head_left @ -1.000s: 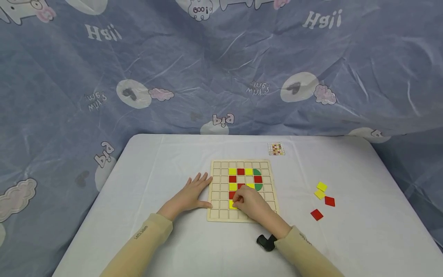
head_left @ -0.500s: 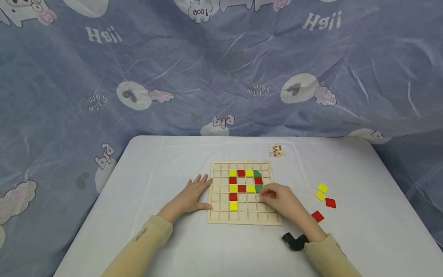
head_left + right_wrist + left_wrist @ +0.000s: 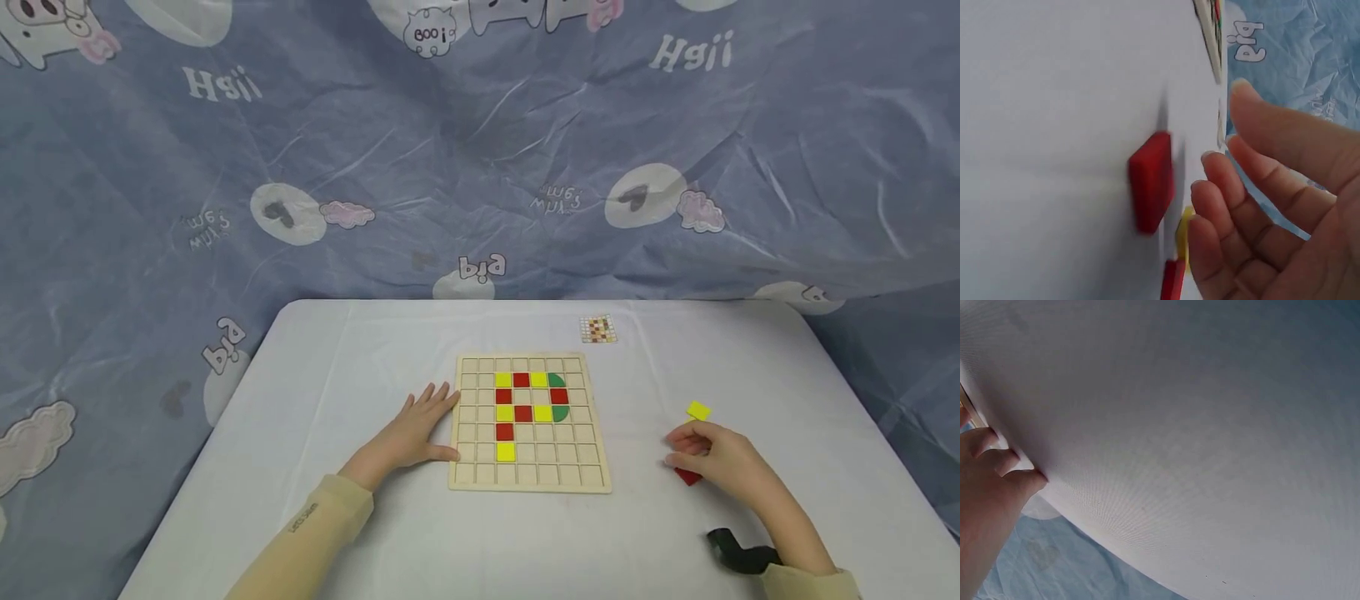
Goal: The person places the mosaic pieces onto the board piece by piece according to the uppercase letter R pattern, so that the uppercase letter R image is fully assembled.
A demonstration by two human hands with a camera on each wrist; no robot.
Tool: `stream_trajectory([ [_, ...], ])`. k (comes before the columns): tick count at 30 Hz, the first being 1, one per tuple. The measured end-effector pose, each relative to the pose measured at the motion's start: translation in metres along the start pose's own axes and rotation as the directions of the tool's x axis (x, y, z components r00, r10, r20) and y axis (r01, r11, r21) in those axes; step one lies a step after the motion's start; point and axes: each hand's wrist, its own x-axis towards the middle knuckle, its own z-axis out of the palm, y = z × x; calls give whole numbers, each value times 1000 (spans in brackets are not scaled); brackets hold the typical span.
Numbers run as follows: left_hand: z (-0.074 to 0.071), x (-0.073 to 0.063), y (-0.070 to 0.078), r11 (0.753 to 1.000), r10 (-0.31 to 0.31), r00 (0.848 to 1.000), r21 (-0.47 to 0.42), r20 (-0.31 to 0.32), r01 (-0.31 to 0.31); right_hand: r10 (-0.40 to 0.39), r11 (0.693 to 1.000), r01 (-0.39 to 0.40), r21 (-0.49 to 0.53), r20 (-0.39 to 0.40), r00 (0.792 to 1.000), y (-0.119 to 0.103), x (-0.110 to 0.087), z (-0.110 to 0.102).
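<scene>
A square wooden grid board lies mid-table, with red, yellow and green tiles set in its cells in a P-like shape. My left hand has its fingers spread, tips and thumb at the board's left edge. To the right of the board, my right hand hovers over loose tiles, fingers relaxed and nothing between them. A red tile lies just past its fingertips in the right wrist view, with a yellow tile and a second red tile beyond. Another yellow tile shows above the hand; it partly hides the others.
A small printed card with a coloured grid pattern lies behind the board. A black curved device is at the right wrist. The white-covered table ends at a blue printed curtain at the back.
My right hand has let go of a yellow tile in the lower left of the pattern and moved right to the loose tiles. My left hand has stayed at the board's edge.
</scene>
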Motion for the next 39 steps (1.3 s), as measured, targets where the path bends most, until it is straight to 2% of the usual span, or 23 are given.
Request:
stream_trajectory([
  [7,3,0,-1,1000,1,1000,5,-22,-1,-19,999,20,-30,58,998,16,-5,1],
  [11,3,0,-2,1000,9,1000,-4,-27,-10,15,999,-12,-37,61,998,15,-4,2],
  [18,3,1,-4,1000,14,999,7,-38,-13,37,999,-36,-32,28,999,12,-1,5],
  [22,4,-1,-3,1000,15,999,-3,-37,-15,22,999,-23,-38,-29,999,8,-2,12],
  [28,8,-4,-3,1000,9,999,-4,-31,-9,-1,999,7,46,-117,993,-16,0,29],
  [34,8,-4,-5,1000,-10,1000,5,-28,10,-54,979,71,191,-93,994,-55,8,47],
  [39,4,-2,-1,1000,24,999,-3,-32,-24,-113,956,125,266,-60,992,-83,13,64],
])
